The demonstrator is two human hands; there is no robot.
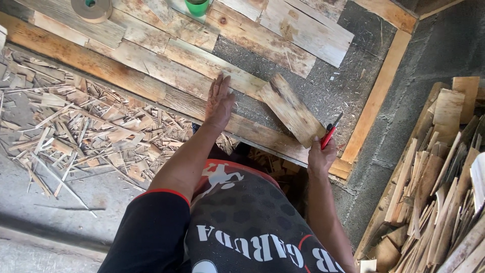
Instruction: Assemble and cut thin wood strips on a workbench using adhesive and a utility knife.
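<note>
My left hand (219,101) lies flat, fingers together, on a row of weathered wooden planks (151,65) laid side by side in a wooden frame (376,96). My right hand (320,156) grips a red-handled tool (329,132) and the near end of a short rough board (291,109). The board lies at a slant over the gap where dark gritty backing (323,91) shows. My black printed shirt fills the lower middle of the view.
A heap of wood offcuts and splinters (76,131) covers the concrete floor at left. A stack of thin wood slats (444,192) stands at right. A roll of tape (92,8) and a green cup (197,7) rest on the planks at the top.
</note>
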